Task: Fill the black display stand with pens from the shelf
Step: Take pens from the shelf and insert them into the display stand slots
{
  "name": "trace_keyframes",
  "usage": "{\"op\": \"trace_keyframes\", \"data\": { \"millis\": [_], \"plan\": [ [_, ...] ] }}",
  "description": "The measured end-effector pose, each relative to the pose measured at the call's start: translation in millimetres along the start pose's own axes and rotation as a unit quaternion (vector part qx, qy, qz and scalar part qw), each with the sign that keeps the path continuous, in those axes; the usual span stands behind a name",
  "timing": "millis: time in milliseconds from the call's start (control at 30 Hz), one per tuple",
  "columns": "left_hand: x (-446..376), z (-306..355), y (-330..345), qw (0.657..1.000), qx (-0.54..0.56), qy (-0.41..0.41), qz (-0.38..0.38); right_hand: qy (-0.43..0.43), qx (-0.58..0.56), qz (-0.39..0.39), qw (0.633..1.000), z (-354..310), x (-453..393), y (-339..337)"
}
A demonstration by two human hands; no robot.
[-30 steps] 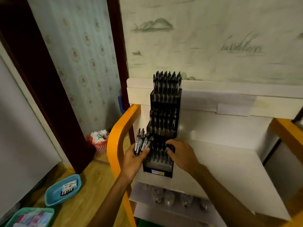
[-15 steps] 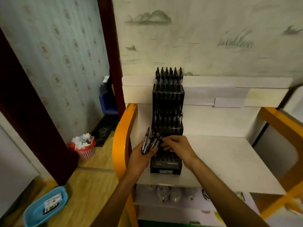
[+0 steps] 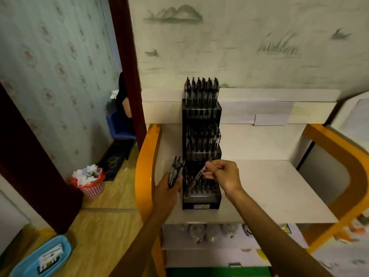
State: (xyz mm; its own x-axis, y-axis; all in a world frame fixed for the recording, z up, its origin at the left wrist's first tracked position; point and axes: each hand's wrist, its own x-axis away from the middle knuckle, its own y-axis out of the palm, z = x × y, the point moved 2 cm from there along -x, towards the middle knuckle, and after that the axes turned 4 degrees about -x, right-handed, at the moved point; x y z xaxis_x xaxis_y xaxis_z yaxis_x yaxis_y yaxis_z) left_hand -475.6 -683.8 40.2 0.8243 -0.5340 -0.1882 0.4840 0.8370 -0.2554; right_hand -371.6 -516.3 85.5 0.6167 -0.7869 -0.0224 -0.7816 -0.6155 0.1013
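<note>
A tall black display stand (image 3: 201,204) with three stepped tiers stands on the white shelf (image 3: 269,188). Pens fill its top and middle tiers; the lowest tier holds some pens among its slots. My left hand (image 3: 168,189) grips a bundle of pens (image 3: 175,169) upright just left of the stand's lowest tier. My right hand (image 3: 223,173) pinches a single pen (image 3: 202,170), tilted with its tip down over the lowest tier.
The shelf has orange side frames (image 3: 144,172) and a lower level with bagged goods (image 3: 199,231). On the floor at the left are a pink waste basket (image 3: 90,183) and a blue tray (image 3: 44,256). A dark door frame (image 3: 127,66) rises behind.
My right hand has drawn one pen from the bundle and lifted it rightward over the lowest tier. My left hand holds the remaining pens in about the same place.
</note>
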Motion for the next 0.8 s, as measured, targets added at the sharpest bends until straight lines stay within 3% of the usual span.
{"op": "trace_keyframes", "data": {
  "millis": [133, 300, 533, 633, 800],
  "plan": [
    [-2, -8, -2, 0.999, -0.037, -0.010, 0.017, -0.089, 0.137, 0.018, 0.986, 5, -2, -1],
    [-8, -12, 1, 0.999, -0.003, -0.040, 0.002, -0.179, 0.269, -0.002, 0.946, 8, 0, 11],
    [-16, -2, -1, 0.999, 0.031, -0.018, 0.014, -0.222, 0.357, -0.021, 0.907, 12, 6, 24],
    [-17, 5, -2, 0.999, 0.038, 0.007, 0.007, -0.220, 0.371, -0.022, 0.902, 11, 5, 29],
    [-18, 8, -1, 0.998, 0.056, 0.006, -0.005, -0.121, 0.426, -0.056, 0.895, 32, 3, 30]
  ]
}}
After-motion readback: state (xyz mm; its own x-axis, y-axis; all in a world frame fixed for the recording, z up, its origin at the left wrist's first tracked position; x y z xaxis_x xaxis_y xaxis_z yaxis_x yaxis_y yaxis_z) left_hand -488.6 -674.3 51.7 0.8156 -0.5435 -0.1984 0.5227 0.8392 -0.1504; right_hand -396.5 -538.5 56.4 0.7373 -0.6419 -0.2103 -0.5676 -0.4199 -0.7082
